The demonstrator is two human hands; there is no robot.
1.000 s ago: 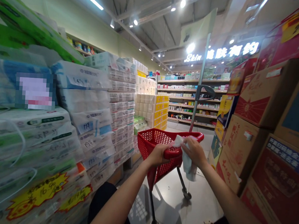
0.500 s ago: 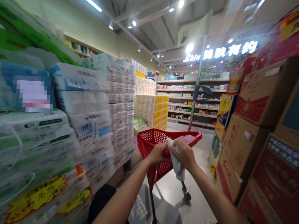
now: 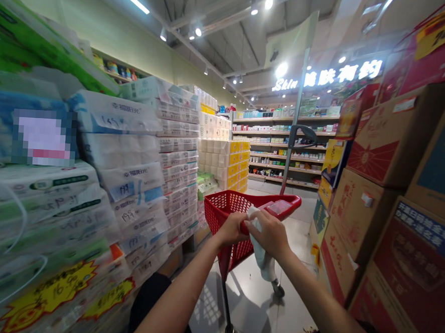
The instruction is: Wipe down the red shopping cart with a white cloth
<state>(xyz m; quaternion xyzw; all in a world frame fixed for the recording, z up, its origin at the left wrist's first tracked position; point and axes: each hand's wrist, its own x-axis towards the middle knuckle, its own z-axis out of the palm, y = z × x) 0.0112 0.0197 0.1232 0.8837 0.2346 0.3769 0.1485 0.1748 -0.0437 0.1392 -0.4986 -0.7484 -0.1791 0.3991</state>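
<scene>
A red shopping cart point(image 3: 216, 202) stands in front of me, its basket side full of small holes. My left hand point(image 3: 232, 228) wraps round the left end of the cart's handle. Close beside it, my right hand point(image 3: 271, 234) is closed on a white cloth point(image 3: 264, 265), which drapes over the handle and hangs down below it. The fingers of both hands nearly touch. To the right of the cloth, a pale pink panel point(image 3: 279, 206) shows on the handle. A grey pole point(image 3: 297, 106) with a dark loop rises from behind the cart.
Packs of tissue paper point(image 3: 132, 156) are piled high on the left, with yellow price signs point(image 3: 54, 289) low in front. Stacked cardboard boxes point(image 3: 371, 205) line the right side. Shelves of small goods point(image 3: 276, 144) stand at the back, beyond the tiled floor point(image 3: 251, 314).
My right hand has shifted slightly left along the handle with the cloth, closer to my left hand. More of the pink panel shows. The cart stays in nearly the same place.
</scene>
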